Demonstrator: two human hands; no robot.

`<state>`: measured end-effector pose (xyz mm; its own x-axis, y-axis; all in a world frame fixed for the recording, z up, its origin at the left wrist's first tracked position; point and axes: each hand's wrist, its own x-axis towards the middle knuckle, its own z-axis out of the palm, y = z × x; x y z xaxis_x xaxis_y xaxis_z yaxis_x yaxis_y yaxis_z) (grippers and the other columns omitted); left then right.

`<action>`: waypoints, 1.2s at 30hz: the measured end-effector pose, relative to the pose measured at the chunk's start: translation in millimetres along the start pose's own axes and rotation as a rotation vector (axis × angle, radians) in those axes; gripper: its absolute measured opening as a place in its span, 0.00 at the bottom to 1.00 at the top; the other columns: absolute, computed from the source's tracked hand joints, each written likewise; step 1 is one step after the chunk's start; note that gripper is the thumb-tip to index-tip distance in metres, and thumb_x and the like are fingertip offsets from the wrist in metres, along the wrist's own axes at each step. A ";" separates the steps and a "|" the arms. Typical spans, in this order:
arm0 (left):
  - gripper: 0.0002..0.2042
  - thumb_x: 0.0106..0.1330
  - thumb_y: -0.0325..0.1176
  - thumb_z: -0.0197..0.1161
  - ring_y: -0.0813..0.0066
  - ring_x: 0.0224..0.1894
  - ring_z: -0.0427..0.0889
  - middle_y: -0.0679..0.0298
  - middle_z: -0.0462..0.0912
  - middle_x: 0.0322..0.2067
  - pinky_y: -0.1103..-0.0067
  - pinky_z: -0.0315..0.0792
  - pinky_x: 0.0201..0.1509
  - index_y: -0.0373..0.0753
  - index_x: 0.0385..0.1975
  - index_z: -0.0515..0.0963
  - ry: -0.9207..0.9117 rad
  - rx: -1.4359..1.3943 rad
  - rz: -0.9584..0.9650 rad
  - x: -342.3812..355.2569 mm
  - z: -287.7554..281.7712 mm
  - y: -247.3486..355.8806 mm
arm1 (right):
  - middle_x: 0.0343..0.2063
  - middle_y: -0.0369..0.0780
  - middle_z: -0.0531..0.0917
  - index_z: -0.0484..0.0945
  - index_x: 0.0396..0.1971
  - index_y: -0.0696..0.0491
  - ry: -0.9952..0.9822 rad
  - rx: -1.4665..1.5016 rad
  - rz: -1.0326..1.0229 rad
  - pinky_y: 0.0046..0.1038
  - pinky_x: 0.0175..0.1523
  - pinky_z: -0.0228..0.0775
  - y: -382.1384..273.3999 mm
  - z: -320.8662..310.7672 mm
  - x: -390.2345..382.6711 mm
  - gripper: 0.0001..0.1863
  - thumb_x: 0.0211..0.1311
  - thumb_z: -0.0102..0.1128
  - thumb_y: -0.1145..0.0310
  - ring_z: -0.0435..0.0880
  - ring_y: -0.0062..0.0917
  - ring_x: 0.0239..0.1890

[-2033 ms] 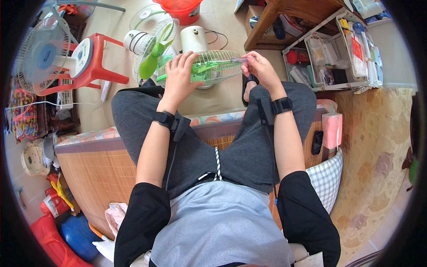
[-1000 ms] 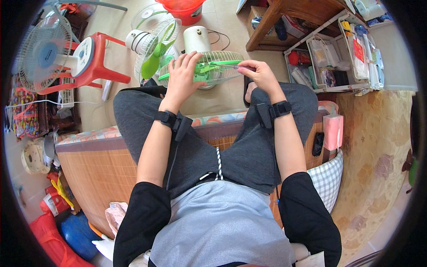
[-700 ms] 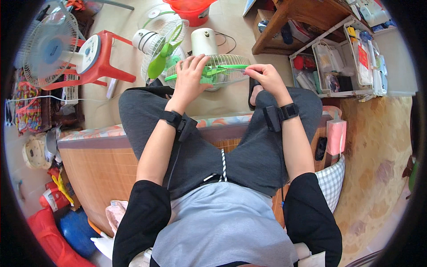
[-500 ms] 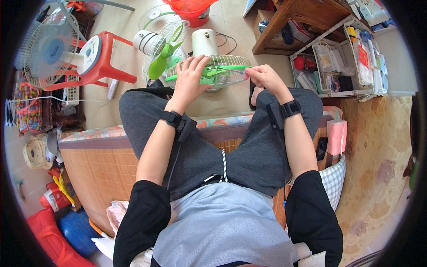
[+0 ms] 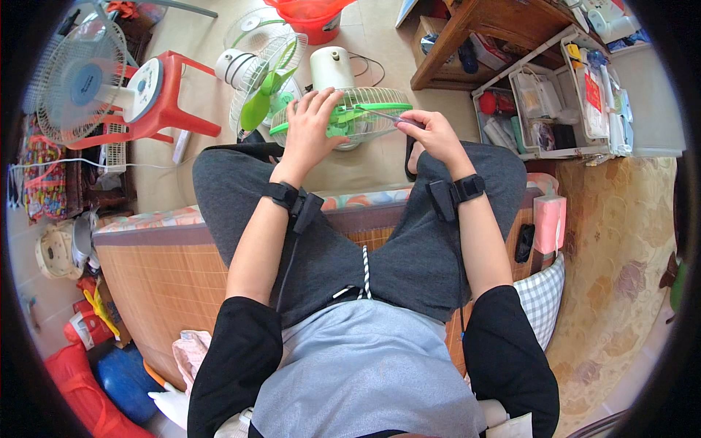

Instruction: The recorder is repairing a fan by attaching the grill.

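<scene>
My left hand [image 5: 310,131] grips the green-rimmed cage of a fan [image 5: 371,118], its fingers spread over the top and curled onto it, thumb to the right. In my right hand [image 5: 431,135] is a screwdriver [image 5: 389,115], pinched near the handle, its thin shaft lying along the green rim and pointing left; I cannot make out exactly where its tip rests. Behind the cage stands a white cylindrical fan base [image 5: 330,67]. Another fan head with an exposed green blade [image 5: 255,109] and white guard sits just left of my left hand, beside a white motor housing [image 5: 234,69].
A white fan [image 5: 84,87] rests on a red stool [image 5: 171,109] at left. A red bucket [image 5: 314,22] is beyond the fans. A wooden cabinet [image 5: 482,29] and white rack of items [image 5: 540,102] are at right. I sit on a mat-covered bed [image 5: 146,292], beside a pink tissue pack [image 5: 549,223].
My right hand has shifted slightly with the screwdriver, which now shows more clearly along the rim. My left hand stays on the cage. The whole view has shifted a little.
</scene>
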<state>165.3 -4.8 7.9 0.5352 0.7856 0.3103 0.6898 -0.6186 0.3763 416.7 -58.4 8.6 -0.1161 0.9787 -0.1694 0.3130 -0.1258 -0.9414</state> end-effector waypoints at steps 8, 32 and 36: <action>0.40 0.33 0.36 0.75 0.61 0.58 0.64 0.64 0.68 0.55 0.58 0.55 0.59 0.45 0.54 0.66 -0.001 -0.029 0.014 -0.9 0.1 -5.4 | 0.14 0.27 0.68 0.78 0.28 0.61 -0.139 0.118 0.069 0.15 0.23 0.52 1.2 -5.3 3.4 0.13 0.62 0.54 0.64 0.61 0.09 0.18; 0.32 0.37 0.37 0.73 0.62 0.59 0.63 0.64 0.66 0.57 0.65 0.55 0.60 0.43 0.47 0.68 -0.069 -0.012 0.031 4.2 -7.4 3.0 | 0.27 0.40 0.79 0.72 0.32 0.54 -0.108 0.696 0.212 0.11 0.24 0.55 -2.8 -12.8 8.4 0.05 0.58 0.56 0.70 0.62 0.10 0.18; 0.32 0.36 0.35 0.73 0.60 0.59 0.63 0.63 0.67 0.56 0.65 0.57 0.60 0.42 0.46 0.69 -0.063 0.011 0.048 3.9 -3.9 3.3 | 0.30 0.40 0.80 0.74 0.36 0.56 -0.157 0.610 0.218 0.11 0.26 0.58 -7.1 -21.1 4.8 0.07 0.58 0.56 0.72 0.63 0.11 0.20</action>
<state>167.8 -3.8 13.8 0.5973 0.7545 0.2719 0.6675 -0.6557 0.3529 433.8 -49.4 20.6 -0.2609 0.8909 -0.3718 -0.2392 -0.4328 -0.8692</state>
